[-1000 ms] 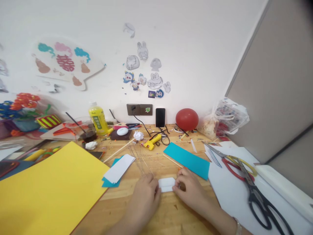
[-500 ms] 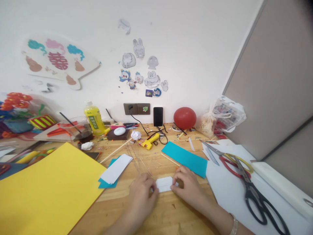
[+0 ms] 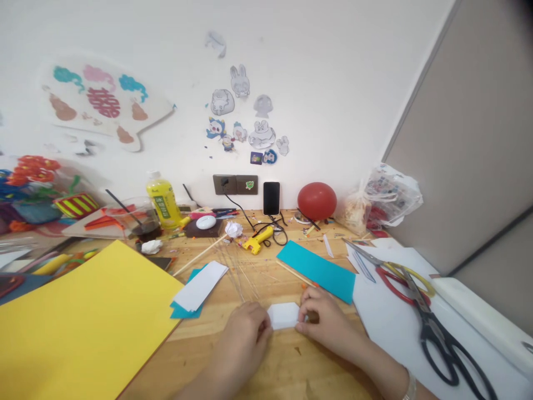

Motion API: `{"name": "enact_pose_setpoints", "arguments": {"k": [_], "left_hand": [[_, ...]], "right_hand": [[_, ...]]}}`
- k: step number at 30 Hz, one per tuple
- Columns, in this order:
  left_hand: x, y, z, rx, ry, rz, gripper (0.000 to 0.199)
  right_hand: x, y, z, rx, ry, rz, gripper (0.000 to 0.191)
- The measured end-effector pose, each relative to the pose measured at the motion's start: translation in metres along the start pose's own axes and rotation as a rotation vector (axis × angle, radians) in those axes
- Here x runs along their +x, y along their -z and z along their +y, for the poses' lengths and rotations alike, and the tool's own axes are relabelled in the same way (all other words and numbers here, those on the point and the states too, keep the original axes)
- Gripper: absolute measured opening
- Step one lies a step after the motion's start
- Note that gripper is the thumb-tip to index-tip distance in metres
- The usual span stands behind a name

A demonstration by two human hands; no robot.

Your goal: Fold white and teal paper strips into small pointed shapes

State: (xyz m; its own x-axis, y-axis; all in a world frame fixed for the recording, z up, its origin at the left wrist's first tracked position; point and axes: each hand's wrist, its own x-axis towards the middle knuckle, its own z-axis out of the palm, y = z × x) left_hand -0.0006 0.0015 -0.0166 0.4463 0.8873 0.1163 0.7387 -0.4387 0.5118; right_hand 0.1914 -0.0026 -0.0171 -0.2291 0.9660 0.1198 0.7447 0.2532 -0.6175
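A small folded piece of white paper (image 3: 283, 315) lies low over the wooden table, between my two hands. Its upper corners look slanted, and a crease line runs along it. My left hand (image 3: 246, 332) pinches its left end, fingers curled, thumb at the lower edge. At the right end my right hand (image 3: 320, 318) grips the paper between thumb and fingers. A blue paper strip (image 3: 318, 271) lies just beyond my right hand, with a thin wooden stick along its near edge. Left of my left hand, white paper strips (image 3: 200, 286) rest on blue ones.
Yellow paper (image 3: 91, 316) covers the table's left side. Black-handled scissors (image 3: 433, 328) and red-and-yellow-handled scissors (image 3: 393, 278) lie on white sheets at right. Further back are a yellow glue gun (image 3: 257, 240), a phone (image 3: 271, 198), a red balloon (image 3: 317, 200) and a bottle (image 3: 163, 201).
The view has shifted slightly. Both hands still hold the white paper's ends, and the paper appears turned a little, with its crease now nearer the lower edge.
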Motion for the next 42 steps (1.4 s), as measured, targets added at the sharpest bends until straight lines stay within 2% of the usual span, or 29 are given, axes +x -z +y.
{"name": "enact_pose_setpoints", "arguments": {"k": [21,30,34,37,39,42], "left_hand": [[0.008,-0.003,0.011,0.268,0.081,-0.009,0.022],[0.006,0.0,0.007,0.23,0.139,0.007,0.015],[0.006,-0.002,0.004,0.22,0.141,0.01,0.013],[0.006,-0.004,0.005,0.23,0.139,0.022,0.013],[0.005,-0.004,0.005,0.235,0.134,0.025,0.013],[0.005,-0.004,0.006,0.239,0.127,0.023,0.013]], "right_hand": [[0.0,-0.015,-0.003,-0.172,-0.007,0.117,0.011],[-0.003,-0.01,-0.003,-0.14,-0.051,0.135,0.01],[-0.005,-0.01,-0.007,-0.15,0.047,0.114,0.013],[-0.007,-0.011,-0.015,-0.147,0.098,0.033,0.005],[-0.008,-0.012,-0.019,-0.165,0.137,-0.016,0.008],[-0.011,-0.012,-0.021,-0.242,0.287,-0.042,0.016]]}}
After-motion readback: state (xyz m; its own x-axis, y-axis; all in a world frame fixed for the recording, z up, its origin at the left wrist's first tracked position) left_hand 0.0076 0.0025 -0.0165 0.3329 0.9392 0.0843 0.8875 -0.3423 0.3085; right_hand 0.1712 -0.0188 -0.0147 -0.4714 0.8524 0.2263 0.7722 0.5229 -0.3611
